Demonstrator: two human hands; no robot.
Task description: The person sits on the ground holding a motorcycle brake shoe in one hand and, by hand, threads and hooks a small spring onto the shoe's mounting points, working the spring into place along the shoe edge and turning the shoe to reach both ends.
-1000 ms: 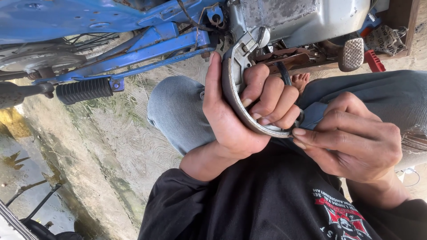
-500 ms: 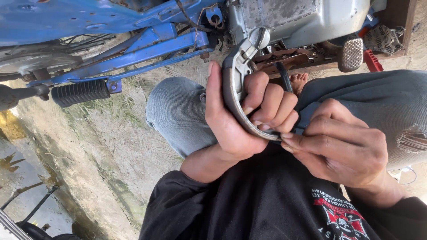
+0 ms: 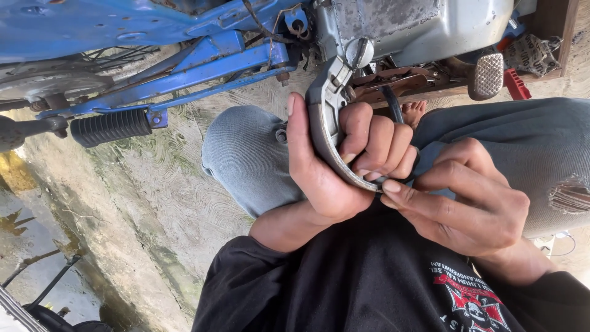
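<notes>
My left hand (image 3: 341, 163) is wrapped around a curved grey metal brake shoe (image 3: 324, 123), thumb along its outer arc and fingers curled over its inner side. My right hand (image 3: 467, 203) sits just to the right, its thumb and fingertips pinching at the lower end of the shoe where a thin dark spring or tool (image 3: 393, 110) pokes out between the fingers. Both hands are held over my lap, between my knees in grey jeans (image 3: 246, 154).
A blue motorcycle frame (image 3: 203, 61) with a black ribbed footpeg (image 3: 110, 127) lies across the top. The grey engine case (image 3: 424, 24) and a metal brake pedal (image 3: 488, 75) are just above my hands. Wet concrete ground (image 3: 123, 215) spreads to the left.
Both hands with the brake shoe have stayed nearly in place; my right fingers have shifted slightly at the shoe's lower end.
</notes>
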